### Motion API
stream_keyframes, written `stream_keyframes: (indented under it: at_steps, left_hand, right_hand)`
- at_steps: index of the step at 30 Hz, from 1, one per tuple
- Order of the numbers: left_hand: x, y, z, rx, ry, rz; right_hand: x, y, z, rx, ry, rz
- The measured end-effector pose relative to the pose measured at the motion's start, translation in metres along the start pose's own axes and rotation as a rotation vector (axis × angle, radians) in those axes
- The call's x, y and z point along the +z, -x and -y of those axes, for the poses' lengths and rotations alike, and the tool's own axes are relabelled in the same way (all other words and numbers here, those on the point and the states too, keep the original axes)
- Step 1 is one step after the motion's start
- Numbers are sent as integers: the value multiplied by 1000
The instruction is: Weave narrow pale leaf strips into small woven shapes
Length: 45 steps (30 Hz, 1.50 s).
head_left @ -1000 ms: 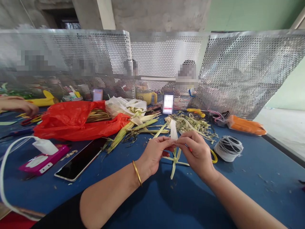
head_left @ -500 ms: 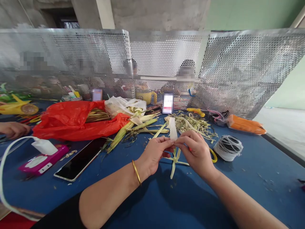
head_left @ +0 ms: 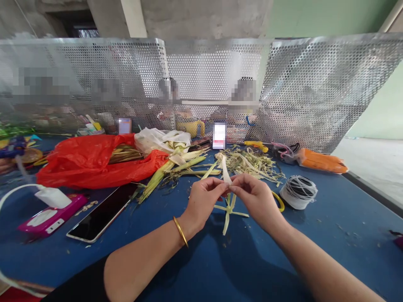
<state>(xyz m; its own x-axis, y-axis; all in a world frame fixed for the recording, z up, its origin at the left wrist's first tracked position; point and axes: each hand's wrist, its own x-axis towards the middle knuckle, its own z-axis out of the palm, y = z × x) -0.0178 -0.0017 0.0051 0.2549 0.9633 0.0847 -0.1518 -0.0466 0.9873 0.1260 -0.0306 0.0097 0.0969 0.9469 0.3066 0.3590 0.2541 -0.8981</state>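
My left hand [head_left: 204,202] and my right hand [head_left: 255,198] meet at the middle, thumbs and fingertips pinched together. Between them they grip a pale strip of corn husk [head_left: 225,168], whose free end stands up and curves away from me. Just beneath my fingers is a green star-shaped husk piece [head_left: 227,212] with several arms spreading from its centre. How it joins the strip is hidden by my fingers. Behind my right hand shows part of a yellow ring-like handle [head_left: 278,202].
Shredded husk [head_left: 252,162] lies behind my hands, with husk stalks [head_left: 163,176] and a red plastic bag [head_left: 75,161] leftward. A phone [head_left: 102,214] and magenta power strip [head_left: 53,218] lie at left. Thread spool [head_left: 298,193] stands at right; a perforated metal screen [head_left: 201,71] runs behind.
My fingertips have drawn closer together, and the strip looks narrower and more curved. The whole view has shifted slightly. At far left, a blue object now shows where another person's hand was.
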Motion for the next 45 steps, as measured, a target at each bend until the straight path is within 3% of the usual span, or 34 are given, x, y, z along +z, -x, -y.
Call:
stream_keyframes:
  at_steps: [6,15,29,35,45]
  left_hand:
    - [0,1,0,47,-66,-15]
    - [3,3,-1,-75,44,-40]
    - [3,3,1,-76,77,-12]
    - [3,2,-3,-222,188,-42]
    - [1,1,-4,-358,331,-19]
  right_hand:
    - [2,2,2,57,-1,-33]
    - [8,4,-1,-4,58,-68]
    - [9,2,-1,40,-210,-88]
    - [8,3,0,-104,-97,-25]
    - [-1,4,0,-534,533,5]
